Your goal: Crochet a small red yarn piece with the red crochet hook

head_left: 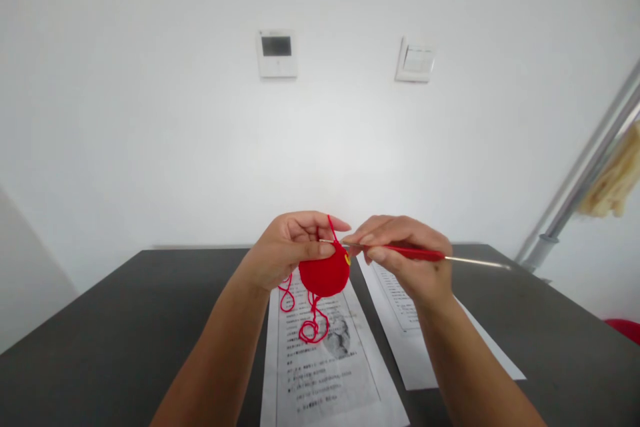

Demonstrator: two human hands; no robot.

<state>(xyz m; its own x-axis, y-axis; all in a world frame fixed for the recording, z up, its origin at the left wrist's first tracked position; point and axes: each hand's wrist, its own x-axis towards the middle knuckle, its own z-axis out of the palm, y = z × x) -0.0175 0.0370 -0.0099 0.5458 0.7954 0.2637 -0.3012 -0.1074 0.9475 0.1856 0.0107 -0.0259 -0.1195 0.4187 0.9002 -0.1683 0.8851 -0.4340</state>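
Over the desk (150,320), fingers of left hand (281,247) and right hand (417,250) are clamped on disc (325,278) and hook (420,253) respectively: edge presumably steadied for the tip; yarn (332,227) is raised over left forefinger (313,218), probably for tension.

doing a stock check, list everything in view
walls: at least 1, white, background
panel: 1, white, dark screen, upper centre
switch: 1, white, right of panel
tubing: unclear, grey, right side
fluffy item: 1, yellowish, right edge
cut-off item: 1, red, right edge
table: 1, dark grey, foreground
printed sheets: 2, white, on table
crocheted piece: 1, red, lower centre
ring-like bit: 1, yellow, piece's right edge
yarn: unclear, red, around piece
crochet hook: 1, red and silver, piece's top
left hand: 1, bare, on piece
right hand: 1, bare, on hook
forearms: 2, bare, lower edge
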